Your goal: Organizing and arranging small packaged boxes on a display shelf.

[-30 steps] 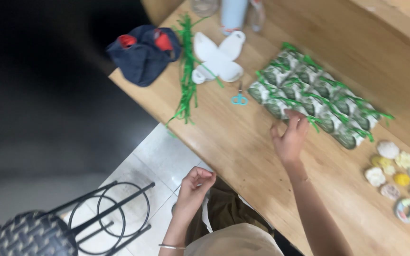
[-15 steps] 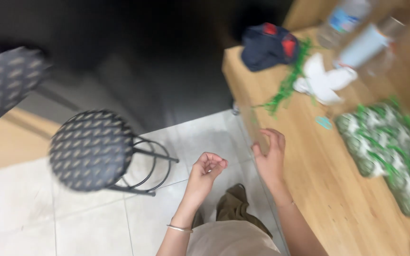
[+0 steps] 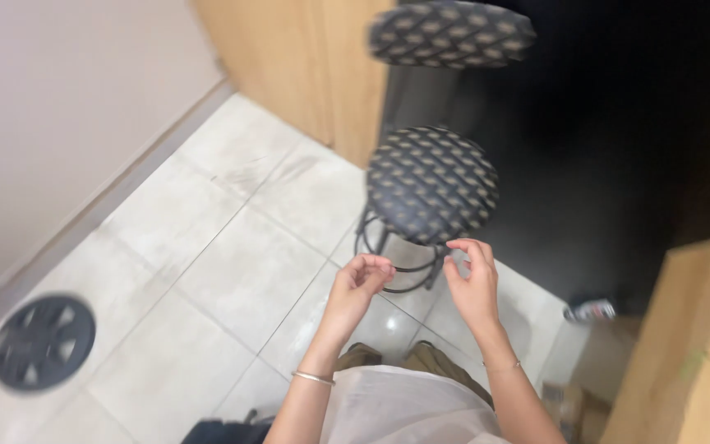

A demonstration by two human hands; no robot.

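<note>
Two hands, left hand (image 3: 357,284) and right hand (image 3: 472,284), above two stools (image 3: 431,182)

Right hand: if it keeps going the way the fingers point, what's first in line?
Probably the stool. The right hand has its fingers pointing up-frame toward the seat, with nothing visible between. The picture is blurred and depth is unclear, so the hand may sit well above the seat.

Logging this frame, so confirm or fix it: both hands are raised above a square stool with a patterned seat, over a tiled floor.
One thing is wrong: the stool is round, not square, as the head view shows. Both the left hand and the right hand are raised near it, over the tiled floor.
</note>
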